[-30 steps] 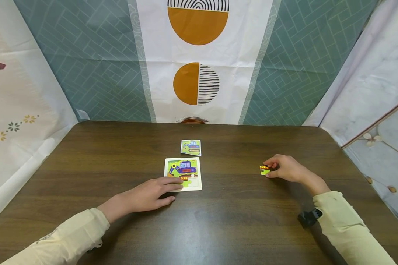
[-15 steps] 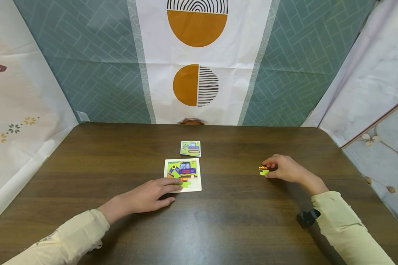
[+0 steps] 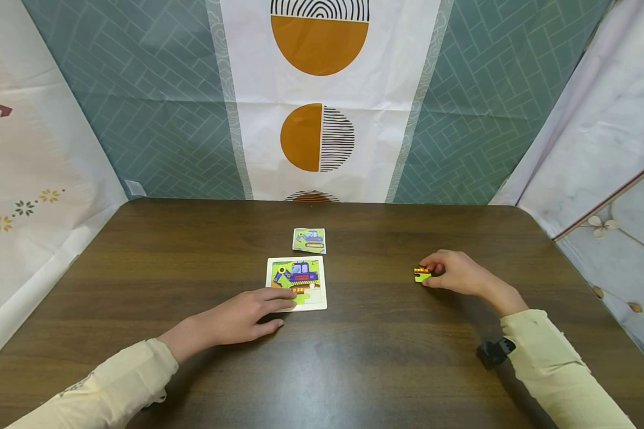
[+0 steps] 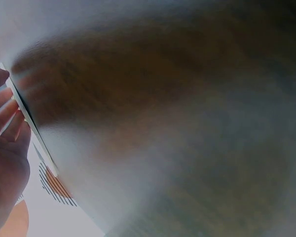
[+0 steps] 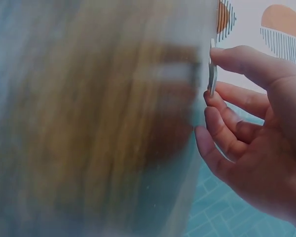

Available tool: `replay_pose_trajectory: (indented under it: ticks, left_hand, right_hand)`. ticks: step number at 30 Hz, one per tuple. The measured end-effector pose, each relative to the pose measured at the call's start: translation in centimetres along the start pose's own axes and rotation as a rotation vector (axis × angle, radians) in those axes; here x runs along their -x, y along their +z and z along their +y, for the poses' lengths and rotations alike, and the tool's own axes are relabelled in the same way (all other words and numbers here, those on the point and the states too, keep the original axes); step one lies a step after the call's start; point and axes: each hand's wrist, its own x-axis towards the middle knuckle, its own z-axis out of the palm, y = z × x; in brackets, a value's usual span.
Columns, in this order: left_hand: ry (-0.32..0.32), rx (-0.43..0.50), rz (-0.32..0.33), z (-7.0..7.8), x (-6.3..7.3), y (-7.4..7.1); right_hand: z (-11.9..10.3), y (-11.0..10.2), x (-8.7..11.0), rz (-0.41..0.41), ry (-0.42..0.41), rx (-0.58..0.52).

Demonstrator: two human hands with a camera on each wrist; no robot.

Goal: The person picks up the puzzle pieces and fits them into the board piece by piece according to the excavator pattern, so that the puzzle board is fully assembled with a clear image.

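Observation:
My right hand (image 3: 456, 274) pinches a small yellow-green jigsaw piece (image 3: 421, 274) between thumb and fingers, low over the right half of the table. Seen edge-on in the right wrist view, the puzzle piece (image 5: 212, 69) is a thin slab. My left hand (image 3: 249, 313) lies with its fingers extended over the lower left of a white-framed jigsaw puzzle (image 3: 300, 277) picturing a purple excavator. A pale unfilled gap shows at the puzzle's lower right; the fingers hide its lower left corner. In the left wrist view the left hand (image 4: 10, 133) is at the frame's edge.
Just behind the puzzle lies a small picture card (image 3: 309, 240) with the same excavator. The brown wooden table (image 3: 365, 345) reaches back to a patterned curtain (image 3: 322, 119). A black wrist device (image 3: 495, 353) hangs under the right sleeve.
The right hand has shifted slightly left along with the jigsaw piece, which has turned a little. My left hand and the puzzle stay in place.

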Motion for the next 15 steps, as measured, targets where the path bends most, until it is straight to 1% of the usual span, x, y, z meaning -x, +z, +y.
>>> replay_pose_trajectory:
  ticks: [6,13,15]
  left_hand:
    - [-0.004,0.001,0.0,0.0,0.0,0.0]
    - [-0.004,0.001,-0.004,0.1,0.0,-0.1]
    - [-0.003,0.001,-0.003,0.2,-0.1,-0.1]
  right_hand:
    - [-0.7,0.0,-0.2,-0.002,0.023,-0.046]
    - [-1.9,0.3,-0.8,-0.016,0.015,-0.174]
    - [-2.2,0.5,-1.1,-0.015,0.005,-0.193]
